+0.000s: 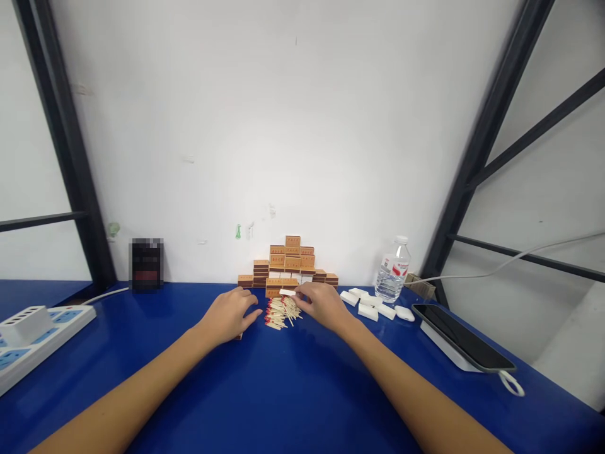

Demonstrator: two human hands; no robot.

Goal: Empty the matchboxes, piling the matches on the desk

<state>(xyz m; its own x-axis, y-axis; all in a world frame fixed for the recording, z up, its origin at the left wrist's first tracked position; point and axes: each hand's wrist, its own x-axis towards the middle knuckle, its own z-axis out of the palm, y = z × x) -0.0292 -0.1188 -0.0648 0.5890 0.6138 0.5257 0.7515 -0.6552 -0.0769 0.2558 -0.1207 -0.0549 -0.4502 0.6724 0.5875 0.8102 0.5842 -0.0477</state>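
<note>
My right hand (322, 302) pinches a small white matchbox tray (287, 292) just above a heap of red-tipped matches (282, 312). To the left of that heap, my left hand (231, 314) rests near the table with its fingers and thumb apart. An orange-brown box edge (239, 337) peeks out beneath the left palm; most of it is hidden. Behind the matches, orange matchboxes (293, 252) are stacked in a stepped pile against the wall. Several white trays (367, 311) lie loosely to the right of my right hand.
A water bottle (393, 271) stands at the back right, near a white earbud case (404, 313). A phone (463, 335) lies tilted on a white stand at the right. At the left are a power strip (70, 325) and a blurred black object (146, 265).
</note>
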